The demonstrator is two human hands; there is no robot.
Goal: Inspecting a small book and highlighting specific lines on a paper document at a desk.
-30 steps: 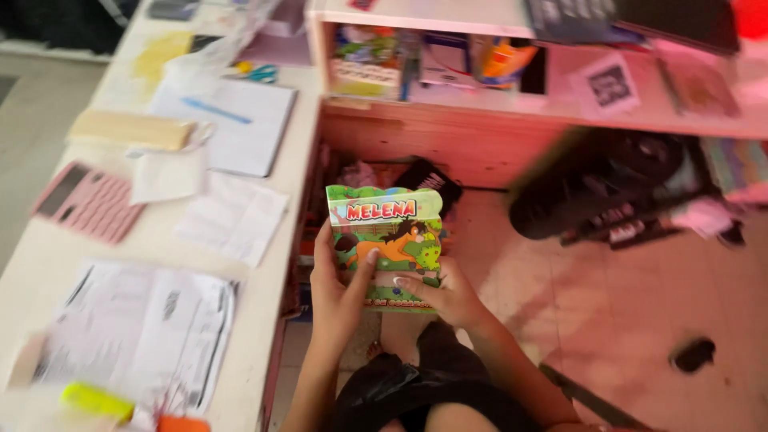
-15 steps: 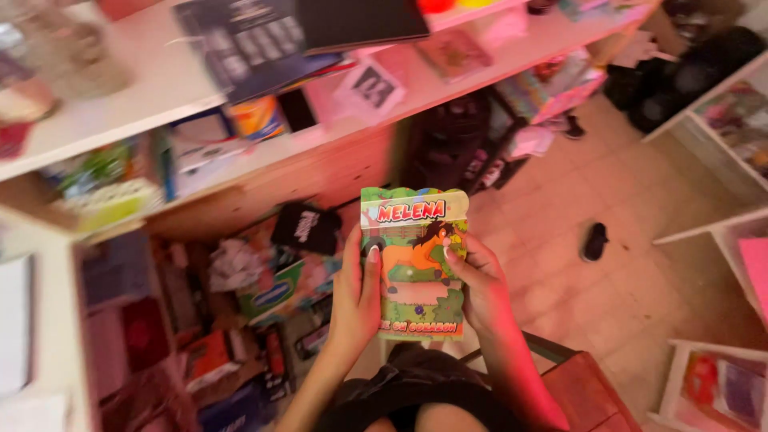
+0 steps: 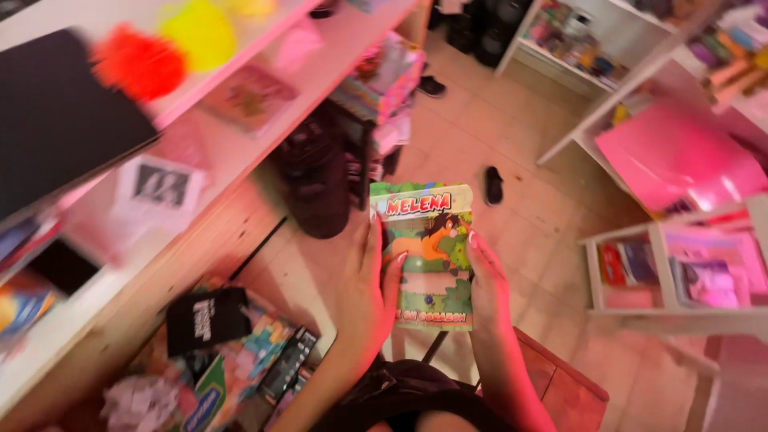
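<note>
Left hand (image 3: 370,292): closed on the left edge of the picture book (image 3: 426,254), thumb lying over the cover
Right hand (image 3: 486,280): closed on the right edge of the same book, fingertips on the cover
Book place: held upright in the air in front of the person, above the tiled floor (image 3: 512,144), between the wooden counter (image 3: 200,240) and the white shelf unit (image 3: 640,280)
Progress: the book was already lifted and faced the person; it was not opened and not put down anywhere
Count: one book in the hands, two hands on it, one dark shoe (image 3: 494,185) on the floor, one black box (image 3: 206,318) among the mixed things under the counter
</note>
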